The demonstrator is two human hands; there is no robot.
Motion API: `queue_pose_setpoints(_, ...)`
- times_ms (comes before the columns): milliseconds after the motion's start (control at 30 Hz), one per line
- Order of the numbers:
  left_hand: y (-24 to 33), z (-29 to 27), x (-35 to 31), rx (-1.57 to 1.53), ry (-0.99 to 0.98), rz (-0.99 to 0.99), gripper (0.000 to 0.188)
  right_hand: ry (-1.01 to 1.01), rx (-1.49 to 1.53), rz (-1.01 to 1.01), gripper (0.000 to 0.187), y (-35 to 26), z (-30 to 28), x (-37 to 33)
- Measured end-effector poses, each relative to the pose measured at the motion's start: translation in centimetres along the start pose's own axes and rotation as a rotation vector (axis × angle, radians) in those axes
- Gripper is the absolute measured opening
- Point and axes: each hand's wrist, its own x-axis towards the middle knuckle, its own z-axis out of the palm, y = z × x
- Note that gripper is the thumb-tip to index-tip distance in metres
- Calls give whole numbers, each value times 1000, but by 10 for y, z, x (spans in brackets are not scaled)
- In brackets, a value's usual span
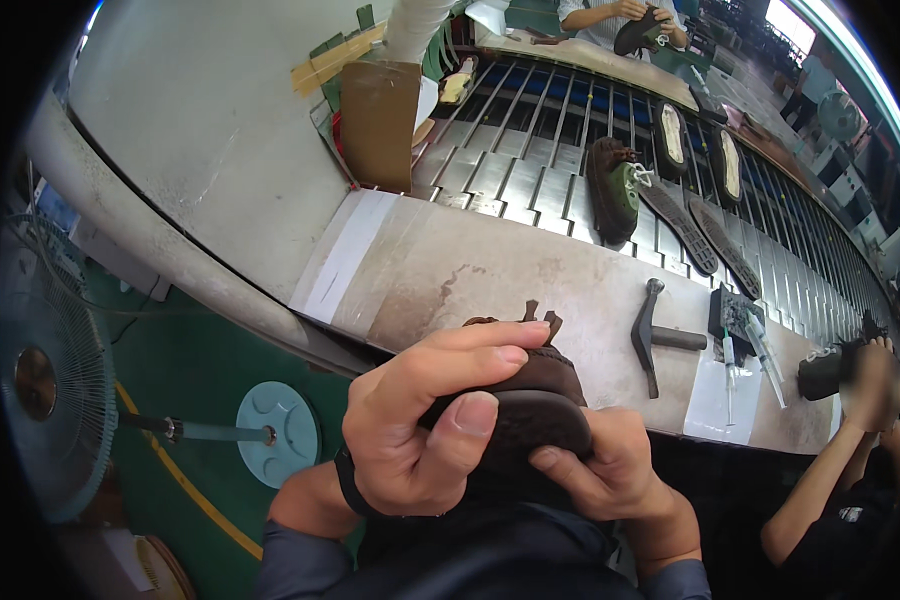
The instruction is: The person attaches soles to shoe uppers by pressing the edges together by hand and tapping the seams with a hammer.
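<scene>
A dark brown shoe (pixel 535 425) is held up in front of me, over the near edge of the bench, with its dark sole turned partly toward me. My left hand (pixel 425 415) is closed round it, fingers across the upper and thumb pressed on the sole's edge. On the other side my right hand (pixel 610 465) grips the shoe, thumb against the sole. Brown lace ends (pixel 542 320) stick up beyond my left fingertips. Most of the shoe's far side is hidden. To the right a hammer (pixel 652 340) lies on the bench, touched by neither hand.
Beyond the bench (pixel 420 290), a slatted conveyor (pixel 510 165) carries a brown-and-green shoe (pixel 615 190) and loose soles (pixel 678 225). Syringes (pixel 765 355) lean by a dark block (pixel 732 312). Co-workers' hands (pixel 875 385) hold shoes right and far. A fan (pixel 45 380) stands left.
</scene>
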Motion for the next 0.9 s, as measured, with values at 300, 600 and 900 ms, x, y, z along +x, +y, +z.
queue_pose_setpoints(300,-5,-6,-8,-41,83,5,27,-52,-93,-77,21,-5,8,10)
queue_pose_setpoints(600,-5,-13,-8,0,77,-25,23,-42,-129,-95,25,-5,18,17)
queue_pose_setpoints(900,-1,-24,-13,-58,201,-127,15,-104,-158,-126,24,-9,30,28)
